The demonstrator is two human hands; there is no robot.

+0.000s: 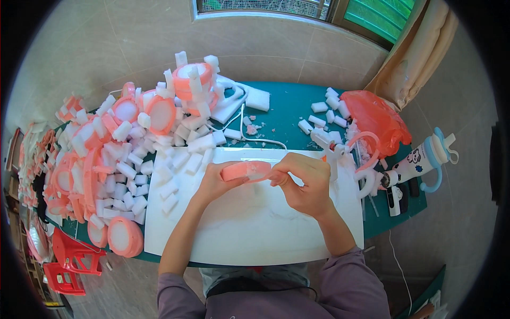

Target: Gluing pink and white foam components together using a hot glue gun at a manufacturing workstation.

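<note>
My left hand [213, 182] is wrapped round the left side of a pink foam disc [246, 170], thumb below and fingers behind. The disc is held tilted above a white board [249, 228], its pink rim facing me. At its right edge, the thumb and forefinger of my right hand [307, 183] are pinched together, touching or almost touching the rim. Whatever lies between those fingertips is too small to make out. Just beyond my right hand stands a white tool with a handle [330, 151], its kind unclear.
Pink foam rings [161, 114] and white foam blocks [126, 170] are heaped on the left. Back right are more blocks [319, 107] and a red plastic bag [374, 119]. A white tumbler with a blue handle [417, 161] stands at the right edge. Red stools [79, 252] are lower left.
</note>
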